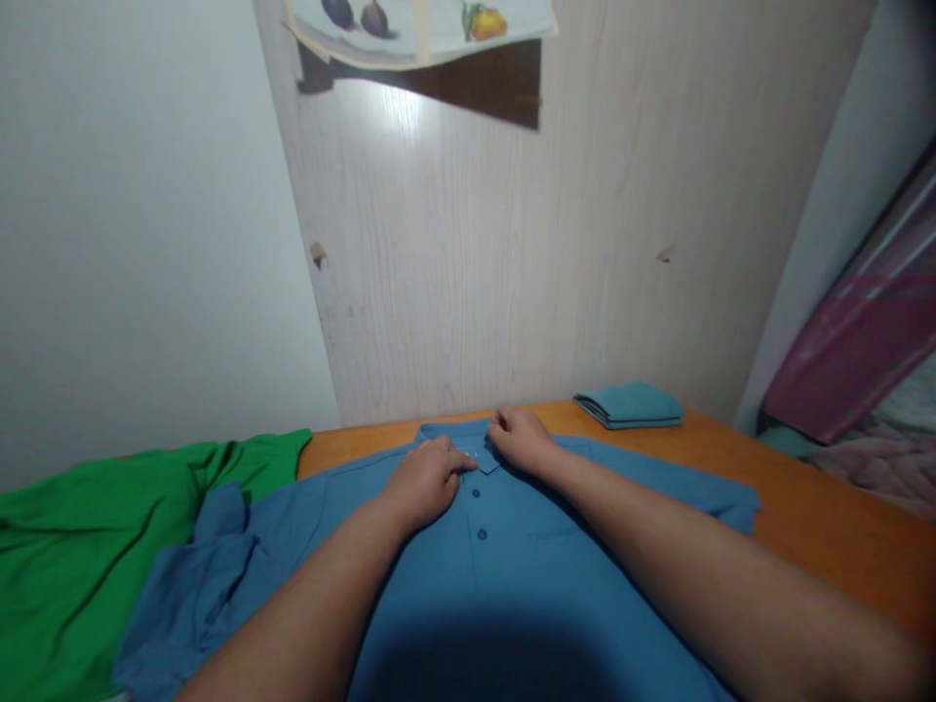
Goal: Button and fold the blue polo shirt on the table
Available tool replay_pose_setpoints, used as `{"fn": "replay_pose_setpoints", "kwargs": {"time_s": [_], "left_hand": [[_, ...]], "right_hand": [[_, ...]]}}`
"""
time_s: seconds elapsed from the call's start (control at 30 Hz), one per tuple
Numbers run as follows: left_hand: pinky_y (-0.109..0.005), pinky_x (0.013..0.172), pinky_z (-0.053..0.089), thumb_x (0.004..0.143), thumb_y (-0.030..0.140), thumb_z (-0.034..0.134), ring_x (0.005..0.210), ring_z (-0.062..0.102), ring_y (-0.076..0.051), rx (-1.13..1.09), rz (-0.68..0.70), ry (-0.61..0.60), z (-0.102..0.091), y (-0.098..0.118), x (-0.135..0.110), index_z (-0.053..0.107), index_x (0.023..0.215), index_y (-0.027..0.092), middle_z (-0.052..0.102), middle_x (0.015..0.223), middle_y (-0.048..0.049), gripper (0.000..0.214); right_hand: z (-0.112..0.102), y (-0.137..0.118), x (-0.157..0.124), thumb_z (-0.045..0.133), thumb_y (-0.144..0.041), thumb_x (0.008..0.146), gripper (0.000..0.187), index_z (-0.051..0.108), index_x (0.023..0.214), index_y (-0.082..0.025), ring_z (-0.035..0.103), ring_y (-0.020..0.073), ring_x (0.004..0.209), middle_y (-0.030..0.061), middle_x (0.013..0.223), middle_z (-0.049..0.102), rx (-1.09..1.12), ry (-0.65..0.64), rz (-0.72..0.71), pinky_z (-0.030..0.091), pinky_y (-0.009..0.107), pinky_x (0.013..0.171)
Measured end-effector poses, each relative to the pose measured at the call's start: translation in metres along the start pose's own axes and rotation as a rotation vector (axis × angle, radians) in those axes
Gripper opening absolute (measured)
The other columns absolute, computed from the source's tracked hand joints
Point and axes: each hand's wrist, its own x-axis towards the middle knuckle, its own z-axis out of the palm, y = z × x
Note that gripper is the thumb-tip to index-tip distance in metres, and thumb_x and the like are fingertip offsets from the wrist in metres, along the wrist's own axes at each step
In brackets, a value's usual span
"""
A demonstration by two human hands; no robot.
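A blue button-up shirt [512, 585] lies spread face up, its collar at the far side and a dark button below the neck. My left hand [428, 483] is on the left side of the collar, fingers closed against the fabric and the index finger pointing along it. On the collar's right side, my right hand [521, 441] is closed with its fingertips pinched at the collar edge. Both hands partly cover the collar. The shirt's left-hand sleeve lies bunched, and its lower part falls in shadow.
A green garment [80, 546] lies on the left, partly under the shirt's sleeve. A folded teal cloth [633, 405] rests at the back of the orange surface [826, 526]. Behind stands a pale wood-grain panel [468, 263]. Pink plastic-like material [855, 341] is at right.
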Motion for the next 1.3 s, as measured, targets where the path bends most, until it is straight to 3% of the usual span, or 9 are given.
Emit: {"fn": "replay_pose_setpoints", "kwargs": {"time_s": [0.07,0.17,0.37,0.7,0.8,0.93,1.0,1.13,1.3], "left_hand": [[-0.036,0.088,0.046,0.083,0.010,0.049,0.097,0.059,-0.022,-0.003,0.003,0.009,0.001,0.000,0.000,0.071,0.115,0.031,0.064,0.098,-0.0046,0.044],[-0.035,0.087,0.045,0.082,0.010,0.049,0.096,0.059,-0.021,-0.019,-0.002,0.013,0.001,0.001,0.000,0.072,0.107,0.030,0.063,0.096,-0.0041,0.040],[-0.028,0.075,0.045,0.076,0.011,0.053,0.086,0.060,-0.016,-0.192,-0.171,0.092,0.004,-0.002,-0.001,0.057,0.099,0.022,0.064,0.094,-0.0009,0.026],[-0.024,0.066,0.043,0.073,0.013,0.057,0.072,0.056,-0.013,-0.336,-0.253,0.183,0.008,-0.008,0.001,0.049,0.098,0.021,0.061,0.089,0.0005,0.027],[-0.024,0.069,0.044,0.075,0.009,0.052,0.075,0.059,-0.013,-0.344,-0.386,0.346,0.004,-0.017,0.002,0.049,0.095,0.021,0.061,0.087,-0.0001,0.023],[-0.026,0.070,0.043,0.084,0.016,0.048,0.078,0.060,-0.016,-0.164,-0.614,0.527,-0.003,-0.033,-0.002,0.052,0.093,0.020,0.064,0.085,-0.0022,0.011],[-0.027,0.071,0.044,0.085,0.017,0.046,0.081,0.061,-0.017,-0.078,-0.623,0.522,-0.005,-0.036,-0.004,0.055,0.092,0.020,0.065,0.088,-0.0037,0.011],[-0.029,0.083,0.043,0.081,0.014,0.048,0.095,0.061,-0.019,-0.017,-0.490,0.437,-0.005,-0.028,-0.006,0.062,0.086,0.021,0.068,0.096,-0.0036,0.016],[-0.042,0.097,0.037,0.084,0.022,0.050,0.114,0.055,-0.026,0.160,-0.425,0.260,-0.001,-0.015,-0.007,0.066,0.109,0.026,0.067,0.118,-0.0054,0.030]], "right_hand": [[0.002,-0.006,-0.001,0.055,-0.018,0.082,0.012,0.058,0.070,-0.019,0.051,0.0136,0.065,0.0007,0.066,0.060,0.147,-0.012,-0.032,0.034,0.023,0.059],[0.006,-0.016,-0.006,0.054,-0.015,0.081,0.011,0.059,0.071,-0.018,0.051,0.0112,0.059,-0.0013,0.063,0.059,0.432,-0.205,-0.034,0.036,0.020,0.056],[0.010,-0.018,-0.011,0.053,-0.014,0.076,0.008,0.058,0.079,-0.019,0.050,0.0094,0.054,-0.0036,0.060,0.058,0.693,-0.413,0.126,0.037,0.018,0.052],[0.007,-0.021,-0.014,0.053,-0.006,0.075,0.014,0.060,0.080,-0.017,0.049,0.0093,0.063,-0.0034,0.070,0.058,0.431,-0.451,-0.164,0.037,0.019,0.058],[0.007,-0.021,-0.014,0.053,-0.004,0.075,0.017,0.061,0.083,-0.016,0.051,0.0098,0.065,-0.0028,0.072,0.058,0.378,-0.452,-0.210,0.039,0.020,0.061],[0.008,-0.021,-0.014,0.053,-0.005,0.075,0.017,0.061,0.085,-0.017,0.053,0.0107,0.066,-0.0021,0.072,0.059,0.363,-0.462,-0.216,0.040,0.020,0.061],[0.007,-0.022,-0.015,0.053,-0.006,0.075,0.016,0.060,0.084,-0.017,0.053,0.0110,0.066,-0.0019,0.073,0.059,0.350,-0.459,-0.211,0.040,0.020,0.062],[0.007,-0.023,-0.015,0.053,-0.006,0.075,0.017,0.061,0.085,-0.017,0.054,0.0112,0.066,-0.0014,0.073,0.060,0.333,-0.457,-0.213,0.041,0.020,0.062],[0.008,-0.021,-0.014,0.053,-0.005,0.075,0.019,0.062,0.087,-0.016,0.055,0.0117,0.068,-0.0007,0.075,0.061,0.321,-0.445,-0.242,0.041,0.020,0.062]]}}
